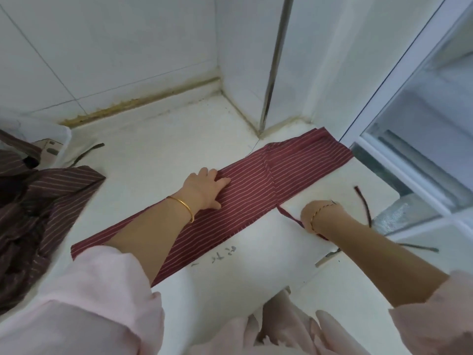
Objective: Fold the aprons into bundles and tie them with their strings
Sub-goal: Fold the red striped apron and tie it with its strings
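Head view: red striped apron (256, 190) lies folded into a long narrow strip, running diagonally across the white counter (158, 149) from near the person's left sleeve (102, 290) up to the window frame (384, 124) at the right. Left hand (204, 188) is flat on the middle of the strip, fingers straight and slightly spread, pressing the cloth, gripping nothing. Gold bangle (183, 207) on that wrist. Right hand (322, 216) is off the apron, just beside its near edge, seen from the back with fingers curled in. It grips the red string (290, 216), which runs taut from the apron's edge into the fist. The string's loose end (363, 203) is up in the air right of the hand, motion-blurred. Thin bracelet (320, 213) on the right wrist. Pile of brown striped aprons (38, 213) sits crumpled at the left counter edge, well apart from the red one, a dark string (87, 153) trailing behind it. Tiled wall (102, 47) behind.
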{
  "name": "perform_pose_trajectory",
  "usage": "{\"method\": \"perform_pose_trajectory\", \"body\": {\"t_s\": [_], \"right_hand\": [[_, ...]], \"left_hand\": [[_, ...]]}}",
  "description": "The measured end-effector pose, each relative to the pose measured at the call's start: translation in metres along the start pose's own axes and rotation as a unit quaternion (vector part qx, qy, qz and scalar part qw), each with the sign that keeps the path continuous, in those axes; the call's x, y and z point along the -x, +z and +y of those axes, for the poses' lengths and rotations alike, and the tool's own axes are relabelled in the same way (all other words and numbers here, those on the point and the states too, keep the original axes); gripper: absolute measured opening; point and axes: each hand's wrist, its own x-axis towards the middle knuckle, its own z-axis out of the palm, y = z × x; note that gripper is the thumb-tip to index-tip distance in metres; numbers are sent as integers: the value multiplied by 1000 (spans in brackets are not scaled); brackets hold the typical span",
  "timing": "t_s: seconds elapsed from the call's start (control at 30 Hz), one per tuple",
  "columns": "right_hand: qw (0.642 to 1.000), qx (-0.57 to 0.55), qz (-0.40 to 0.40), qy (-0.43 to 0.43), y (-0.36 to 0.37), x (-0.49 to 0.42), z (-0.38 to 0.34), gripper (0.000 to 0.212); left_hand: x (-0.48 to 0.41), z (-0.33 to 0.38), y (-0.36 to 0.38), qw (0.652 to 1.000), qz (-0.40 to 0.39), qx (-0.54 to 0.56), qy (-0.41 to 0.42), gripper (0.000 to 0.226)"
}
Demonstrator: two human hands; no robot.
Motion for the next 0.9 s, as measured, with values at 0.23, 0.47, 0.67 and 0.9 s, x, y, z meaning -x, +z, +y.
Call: {"method": "perform_pose_trajectory", "body": {"t_s": [0.23, 0.47, 0.67, 0.9], "right_hand": [[941, -167, 263, -131, -22, -2, -68, 34], [904, -81, 342, -243, -19, -13, -154, 36], [901, 13, 355, -250, -46, -42, -180, 66], [933, 13, 332, -139, -87, -46, -149, 87]], "left_hand": [[16, 1, 4, 995, -58, -18, -77, 77], [61, -31, 37, 955, -202, 48, -214, 86], [87, -57, 44, 927, -179, 155, -291, 106], [63, -29, 38, 912, -18, 297, -282, 67]]}}
